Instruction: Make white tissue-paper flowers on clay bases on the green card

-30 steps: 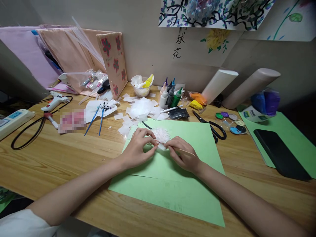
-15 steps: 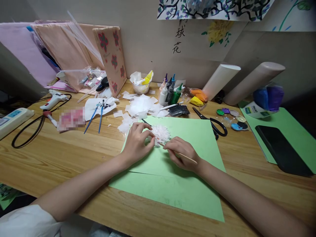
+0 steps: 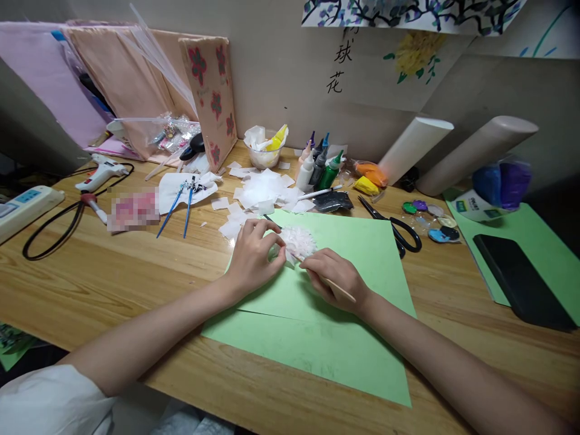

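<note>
Showing "球花": black writing (image 3: 335,83) beyond hands (image 3: 254,254)

Probably a craft room: glue gun (image 3: 100,174), scissors (image 3: 384,218).

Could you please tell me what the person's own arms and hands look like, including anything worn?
The left forearm and right forearm are bare. A loose white sleeve covers the left upper arm; any right one is out of view. The left grip and right grip are ungloved hands. No watch or bracelet shows.
</note>
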`<state>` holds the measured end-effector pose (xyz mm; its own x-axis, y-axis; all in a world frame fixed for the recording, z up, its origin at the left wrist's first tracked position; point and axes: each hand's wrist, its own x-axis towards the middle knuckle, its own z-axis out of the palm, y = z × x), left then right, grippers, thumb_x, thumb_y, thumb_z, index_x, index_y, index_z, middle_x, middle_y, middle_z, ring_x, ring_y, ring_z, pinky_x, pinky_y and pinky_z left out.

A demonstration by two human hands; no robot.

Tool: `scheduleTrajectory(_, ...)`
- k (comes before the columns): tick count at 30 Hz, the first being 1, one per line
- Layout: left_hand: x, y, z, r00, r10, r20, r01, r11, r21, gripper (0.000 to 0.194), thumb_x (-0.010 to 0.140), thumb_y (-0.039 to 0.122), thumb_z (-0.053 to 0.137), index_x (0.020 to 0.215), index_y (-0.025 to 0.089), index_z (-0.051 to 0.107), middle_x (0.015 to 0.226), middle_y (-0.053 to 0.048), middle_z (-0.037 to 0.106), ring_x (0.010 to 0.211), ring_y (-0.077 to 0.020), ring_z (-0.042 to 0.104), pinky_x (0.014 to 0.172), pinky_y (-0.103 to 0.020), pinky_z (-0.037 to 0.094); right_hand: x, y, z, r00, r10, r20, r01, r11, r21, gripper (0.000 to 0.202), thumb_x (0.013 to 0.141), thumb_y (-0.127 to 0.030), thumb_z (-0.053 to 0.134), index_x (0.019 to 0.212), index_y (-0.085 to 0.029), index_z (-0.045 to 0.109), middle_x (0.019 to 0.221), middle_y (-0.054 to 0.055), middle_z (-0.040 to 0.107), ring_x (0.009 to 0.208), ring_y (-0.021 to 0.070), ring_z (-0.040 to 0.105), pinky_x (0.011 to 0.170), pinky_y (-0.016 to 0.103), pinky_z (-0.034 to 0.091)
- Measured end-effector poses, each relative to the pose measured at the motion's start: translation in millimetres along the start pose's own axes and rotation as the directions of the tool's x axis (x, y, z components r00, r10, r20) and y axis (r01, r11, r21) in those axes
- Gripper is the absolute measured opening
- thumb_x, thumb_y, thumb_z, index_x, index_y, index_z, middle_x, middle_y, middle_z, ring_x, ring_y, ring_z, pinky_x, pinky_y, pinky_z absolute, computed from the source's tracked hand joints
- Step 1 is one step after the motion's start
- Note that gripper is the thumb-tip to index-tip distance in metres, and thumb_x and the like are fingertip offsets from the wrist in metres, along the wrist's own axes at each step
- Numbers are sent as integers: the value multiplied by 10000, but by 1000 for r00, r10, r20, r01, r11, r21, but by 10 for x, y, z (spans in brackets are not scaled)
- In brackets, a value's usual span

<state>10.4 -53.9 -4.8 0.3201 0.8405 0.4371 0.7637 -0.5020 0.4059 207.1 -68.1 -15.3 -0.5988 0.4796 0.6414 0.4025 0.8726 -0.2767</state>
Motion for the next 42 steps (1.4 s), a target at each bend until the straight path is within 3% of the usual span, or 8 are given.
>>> scheduleTrajectory(6, 23, 3, -34, 999, -42, 24, 43, 998, -46, 74, 828, 203, 527, 856, 189, 594, 995, -61, 583, 990, -226, 462, 860, -378, 397, 7, 15, 31, 998, 50, 33, -51, 999, 14, 226, 862, -76, 451, 1050, -192, 499, 787, 56, 618, 724, 176, 550, 629, 312, 493)
scheduleTrajectory(15, 56, -134, 21, 943, -315, 110, 333, 910, -245, 113, 849, 137, 389, 894, 191, 478, 908, -32, 553, 846, -167, 539, 741, -311, 421, 23, 28, 83, 990, 133, 56, -137, 988, 69, 194, 868, -63, 454, 1011, -181, 510, 851, 79, 633, 811, 189, 558, 700, 331, 504)
scheduleTrajectory(24, 49, -162, 34, 946, -295, 135, 320, 917, -239, 159, 814, 103, 362, 858, 201, 480, 878, -33, 576, 852, -187, 558, 742, -337, 431, 19, 13, 60, 987, 163, -6, -161, 980, 120, 220, 863, -69, 464, 1030, -195, 533, 859, 67, 646, 788, 183, 568, 675, 322, 495)
scheduleTrajectory(34, 36, -166, 26, 949, -289, 127, 313, 916, -251, 161, 816, 106, 371, 854, 201, 496, 873, -32, 574, 828, -183, 562, 717, -326, 440, 56, 11, 79, 972, 227, 55, -232, 964, 133, 196, 891, -109, 448, 1025, -202, 559, 882, 66, 656, 837, 186, 584, 726, 328, 501)
scheduleTrajectory(38, 70, -217, -24, 971, -216, 102, 234, 944, -232, 181, 834, 124, 388, 929, 191, 527, 952, -54, 556, 905, -190, 540, 795, -344, 445, 27, -3, 46, 972, 224, -68, -209, 961, 181, 186, 873, -92, 454, 981, -198, 561, 816, 58, 640, 753, 177, 573, 653, 314, 481)
scheduleTrajectory(42, 145, -377, -49, 986, -152, 63, 155, 987, -51, 276, 830, 188, 469, 1090, 208, 558, 1181, -89, 481, 1144, -263, 407, 981, -458, 346, -3, -19, 24, 965, 207, -160, -172, 963, 207, 196, 859, -81, 434, 949, -202, 558, 758, 48, 620, 693, 177, 560, 605, 315, 461)
